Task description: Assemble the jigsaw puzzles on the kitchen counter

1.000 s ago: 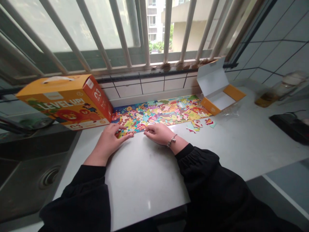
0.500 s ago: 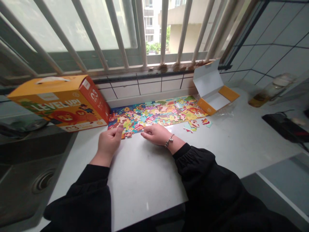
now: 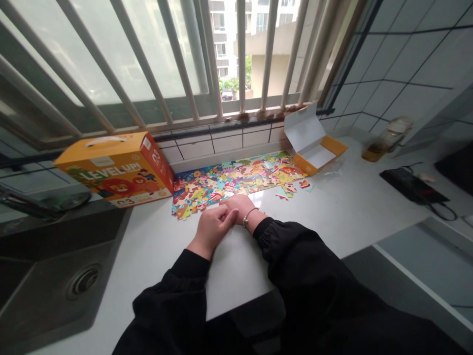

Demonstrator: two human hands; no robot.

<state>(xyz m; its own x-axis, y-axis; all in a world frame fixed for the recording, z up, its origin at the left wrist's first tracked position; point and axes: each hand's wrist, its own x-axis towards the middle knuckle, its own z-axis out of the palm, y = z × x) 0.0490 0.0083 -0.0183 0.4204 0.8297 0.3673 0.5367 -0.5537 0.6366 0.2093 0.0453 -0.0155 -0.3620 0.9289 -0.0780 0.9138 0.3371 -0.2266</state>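
A colourful jigsaw puzzle [image 3: 236, 180] lies assembled along the back of the white counter [image 3: 332, 217], under the barred window. Several loose pieces [image 3: 291, 190] sit at its right end. My left hand [image 3: 212, 227] and my right hand [image 3: 240, 206] meet at the puzzle's front edge, touching each other with fingers curled. The left fingers press against the right hand. I cannot make out anything held in either hand. A bracelet circles my right wrist.
An orange puzzle box [image 3: 118, 170] stands left of the puzzle. A small open orange-and-white box [image 3: 314, 145] sits at its right. A steel sink [image 3: 55, 276] is at the left. A glass bottle [image 3: 384, 140] and a black device [image 3: 412, 185] lie at the right.
My left hand left the puzzle's left corner and moved right to join my right hand, its fingers curling in. The camera view shifted right and back.
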